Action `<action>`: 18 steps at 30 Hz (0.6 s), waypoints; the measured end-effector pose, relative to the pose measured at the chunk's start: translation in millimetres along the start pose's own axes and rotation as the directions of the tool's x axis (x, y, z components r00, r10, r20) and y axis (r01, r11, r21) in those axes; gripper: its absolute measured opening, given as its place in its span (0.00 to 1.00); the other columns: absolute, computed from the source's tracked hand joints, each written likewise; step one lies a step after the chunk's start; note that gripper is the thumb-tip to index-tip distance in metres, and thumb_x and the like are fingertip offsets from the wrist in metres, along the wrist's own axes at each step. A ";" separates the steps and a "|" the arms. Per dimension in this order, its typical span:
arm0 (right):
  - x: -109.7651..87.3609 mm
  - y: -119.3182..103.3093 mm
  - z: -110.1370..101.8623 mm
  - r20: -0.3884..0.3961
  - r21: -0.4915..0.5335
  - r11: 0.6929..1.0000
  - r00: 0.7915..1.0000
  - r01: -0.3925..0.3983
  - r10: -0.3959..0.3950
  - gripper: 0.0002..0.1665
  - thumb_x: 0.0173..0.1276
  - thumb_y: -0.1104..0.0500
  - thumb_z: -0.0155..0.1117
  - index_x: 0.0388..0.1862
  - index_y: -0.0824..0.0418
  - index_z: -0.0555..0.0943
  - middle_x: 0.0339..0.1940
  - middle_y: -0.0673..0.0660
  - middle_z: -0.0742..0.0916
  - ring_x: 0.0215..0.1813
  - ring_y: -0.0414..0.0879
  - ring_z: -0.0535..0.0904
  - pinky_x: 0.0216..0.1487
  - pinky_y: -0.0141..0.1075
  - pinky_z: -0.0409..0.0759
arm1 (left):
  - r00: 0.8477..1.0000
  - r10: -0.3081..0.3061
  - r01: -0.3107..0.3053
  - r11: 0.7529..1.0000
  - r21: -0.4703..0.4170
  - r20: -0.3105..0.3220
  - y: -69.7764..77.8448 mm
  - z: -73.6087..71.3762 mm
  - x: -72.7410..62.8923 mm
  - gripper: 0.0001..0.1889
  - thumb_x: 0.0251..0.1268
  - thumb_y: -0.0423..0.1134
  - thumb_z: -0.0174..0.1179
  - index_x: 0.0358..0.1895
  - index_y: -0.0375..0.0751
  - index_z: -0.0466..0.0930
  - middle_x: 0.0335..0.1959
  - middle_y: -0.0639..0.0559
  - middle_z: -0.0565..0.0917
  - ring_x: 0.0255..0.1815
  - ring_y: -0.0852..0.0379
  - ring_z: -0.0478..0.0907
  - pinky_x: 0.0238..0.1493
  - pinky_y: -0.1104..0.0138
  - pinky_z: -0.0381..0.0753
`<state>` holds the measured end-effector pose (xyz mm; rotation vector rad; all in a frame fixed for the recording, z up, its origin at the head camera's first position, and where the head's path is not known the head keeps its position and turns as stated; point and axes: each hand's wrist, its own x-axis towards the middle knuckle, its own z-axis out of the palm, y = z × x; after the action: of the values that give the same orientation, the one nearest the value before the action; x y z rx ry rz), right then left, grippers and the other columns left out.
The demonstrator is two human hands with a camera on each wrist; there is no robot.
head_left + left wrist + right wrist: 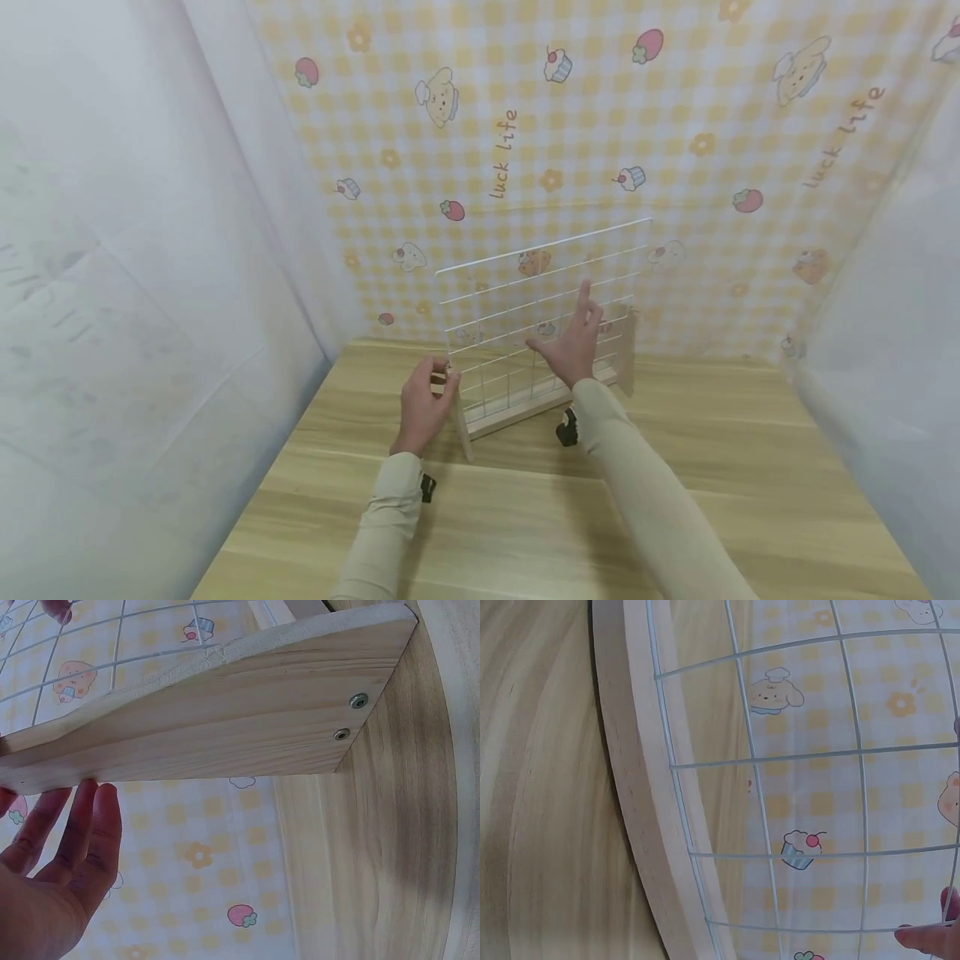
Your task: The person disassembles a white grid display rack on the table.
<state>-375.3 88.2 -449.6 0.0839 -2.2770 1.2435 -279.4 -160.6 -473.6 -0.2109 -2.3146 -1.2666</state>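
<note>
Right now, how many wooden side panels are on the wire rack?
2: the left panel is at the left hand, whose fingers touch it; the right panel is at the wire grid's opposite end. No others show.

A small screened-off tabletop booth, it seems, though the kind of building around it cannot be told. A gingham cloth (551,133) with cartoon prints hangs at twelve o'clock, pale sheeting (135,275) walls nine and three o'clock, and a wood-grain tabletop (495,525) spreads toward six.
</note>
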 end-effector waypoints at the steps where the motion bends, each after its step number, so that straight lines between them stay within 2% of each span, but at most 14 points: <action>1: 0.0 -1.0 -0.2 -0.002 -0.005 1.000 1.000 -0.003 0.003 0.85 0.41 0.50 0.89 0.84 0.45 0.35 0.72 0.70 0.62 0.67 0.66 0.69 0.67 0.58 0.77 | 1.000 -0.002 0.002 1.000 0.000 0.000 -0.2 -0.5 0.1 0.13 0.70 0.40 0.63 0.52 0.39 0.77 0.45 0.44 0.83 0.43 0.47 0.85 0.36 0.64 0.89; 5: -1.2 -4.9 -2.7 -0.013 0.007 1.000 1.000 -0.011 0.011 0.84 0.42 0.51 0.88 0.84 0.43 0.36 0.71 0.69 0.63 0.67 0.67 0.69 0.67 0.58 0.77 | 1.000 -0.003 0.003 1.000 0.001 0.008 1.0 -1.6 0.5 0.14 0.71 0.41 0.62 0.53 0.37 0.77 0.46 0.44 0.84 0.43 0.46 0.85 0.36 0.65 0.89; 12: -1.2 -9.1 -4.6 -0.028 0.032 0.999 1.000 0.002 -0.001 0.83 0.43 0.53 0.87 0.83 0.41 0.35 0.71 0.69 0.63 0.68 0.67 0.68 0.66 0.59 0.77 | 1.000 -0.006 0.006 1.000 0.013 0.005 2.3 -2.6 2.5 0.13 0.71 0.43 0.62 0.51 0.41 0.77 0.46 0.45 0.84 0.44 0.47 0.85 0.38 0.64 0.89; 18: -1.5 -7.3 -3.5 -0.026 0.047 0.999 1.000 -0.002 0.003 0.81 0.43 0.52 0.87 0.84 0.46 0.38 0.71 0.69 0.63 0.67 0.67 0.68 0.65 0.59 0.78 | 1.000 0.000 -0.001 0.999 0.038 0.022 1.4 -3.4 0.8 0.14 0.71 0.43 0.62 0.53 0.40 0.77 0.45 0.45 0.83 0.42 0.49 0.84 0.39 0.61 0.87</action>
<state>-370.3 86.5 -443.3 0.0821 -2.2264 1.2926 -278.4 -162.7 -470.6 -0.2135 -2.3549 -1.2243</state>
